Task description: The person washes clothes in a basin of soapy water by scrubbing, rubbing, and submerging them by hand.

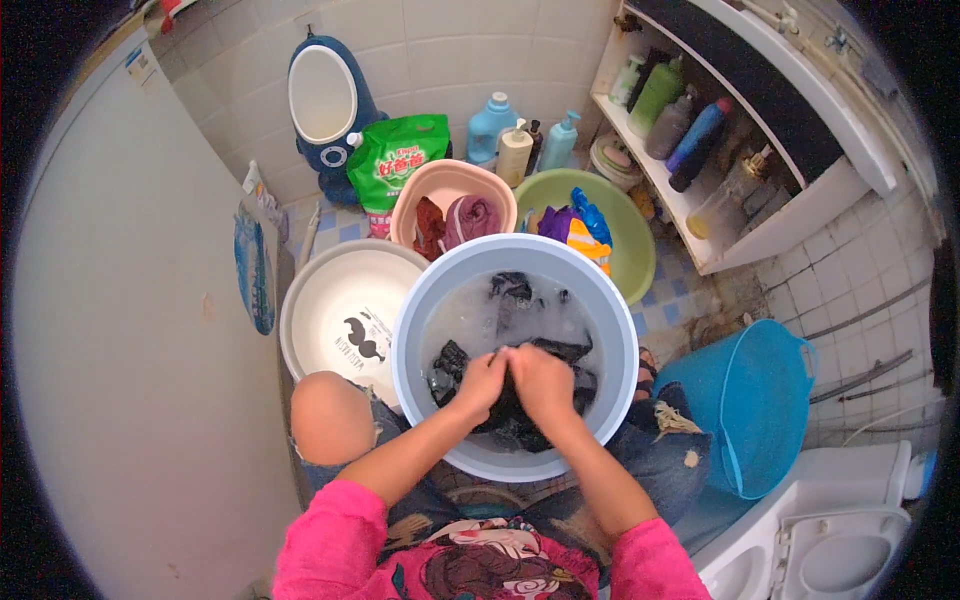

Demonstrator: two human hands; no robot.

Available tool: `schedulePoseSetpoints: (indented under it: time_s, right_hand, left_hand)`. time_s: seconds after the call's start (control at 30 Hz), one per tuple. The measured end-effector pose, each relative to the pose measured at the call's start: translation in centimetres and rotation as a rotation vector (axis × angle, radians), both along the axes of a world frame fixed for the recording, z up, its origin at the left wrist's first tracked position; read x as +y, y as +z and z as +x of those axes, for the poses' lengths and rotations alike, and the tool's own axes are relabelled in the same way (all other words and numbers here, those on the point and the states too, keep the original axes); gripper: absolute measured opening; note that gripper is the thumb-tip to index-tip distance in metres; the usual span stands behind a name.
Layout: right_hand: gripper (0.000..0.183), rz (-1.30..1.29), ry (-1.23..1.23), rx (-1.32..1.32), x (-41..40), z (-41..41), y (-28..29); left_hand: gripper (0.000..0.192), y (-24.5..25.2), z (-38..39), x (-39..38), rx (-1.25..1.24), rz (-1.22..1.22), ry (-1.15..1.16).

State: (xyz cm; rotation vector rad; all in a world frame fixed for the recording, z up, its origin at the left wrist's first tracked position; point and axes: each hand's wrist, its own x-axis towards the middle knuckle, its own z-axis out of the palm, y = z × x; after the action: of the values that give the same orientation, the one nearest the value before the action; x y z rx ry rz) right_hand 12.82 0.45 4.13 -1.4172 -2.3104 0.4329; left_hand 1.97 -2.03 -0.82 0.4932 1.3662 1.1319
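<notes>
Between my knees stands a light blue plastic basin (517, 247) with cloudy, sudsy water. Black wet cloth (517, 412) lies in it, partly under the water. My left hand (480, 386) and my right hand (541, 382) are side by side over the middle of the basin, fingers closed and knuckles close together. Both grip the black cloth, which hangs below them into the water. More dark folds break the surface at the far side and at the left. How far the cloth reaches under the suds is hidden.
A white basin (322, 315) stands at left; behind are a pink basin (454, 171) and a green basin (637, 240), both holding clothes. A green detergent pouch (397, 161) and several bottles stand by the wall. At right are a blue tub (765, 405), a shelf (660, 180) and a toilet (840, 525).
</notes>
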Motion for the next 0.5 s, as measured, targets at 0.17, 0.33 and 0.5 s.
schedulePoseSetpoints:
  time_s: [0.17,0.33,0.5]
  right_hand:
    - [0.024,0.002,0.060,-0.012,-1.2,-0.4,0.0]
    - [0.029,-0.021,-0.066,0.044,0.6,0.6,-0.4]
    - [0.024,0.037,0.121,-0.021,-1.3,-0.3,-0.6]
  left_hand:
    - [0.037,0.0,-0.1,-0.1,-0.018,-0.049,-0.070]
    - [0.036,0.3,0.2,0.2,-0.039,-0.049,-0.091]
    - [0.036,0.7,-0.6,0.3,-0.103,-0.110,-0.007]
